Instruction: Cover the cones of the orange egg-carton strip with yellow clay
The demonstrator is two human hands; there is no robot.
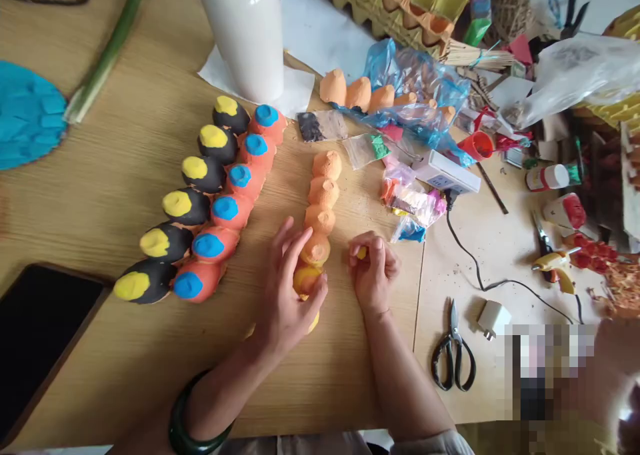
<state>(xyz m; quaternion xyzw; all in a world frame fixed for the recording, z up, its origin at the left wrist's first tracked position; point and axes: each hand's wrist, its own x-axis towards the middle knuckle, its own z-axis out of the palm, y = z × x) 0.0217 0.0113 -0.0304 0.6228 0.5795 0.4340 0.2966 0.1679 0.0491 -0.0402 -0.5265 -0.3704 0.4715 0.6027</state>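
A strip of peach-orange egg-carton cups (323,192) lies lengthwise on the table, its near cups covered in yellow modelling clay (306,280). My left hand (283,292) is over the near part of this strip, fingers spread, with the thumb and index finger on either side of a yellow cup. Part of the strip is hidden beneath that hand. To the right, my right hand (374,272) is closed in a pinch on a small lump of yellow clay (362,252). Left of the strip stand a row of black cups with yellow tops (186,205) and a row of coral cups with blue tops (233,208).
A black tablet-like object (43,342) lies at left, and a white tumbler (247,42) stands behind. Clay packets (413,198), a power strip (447,170) with its cord, scissors (453,348), a white plug adapter (494,318) and a glue gun (557,263) occupy the right side.
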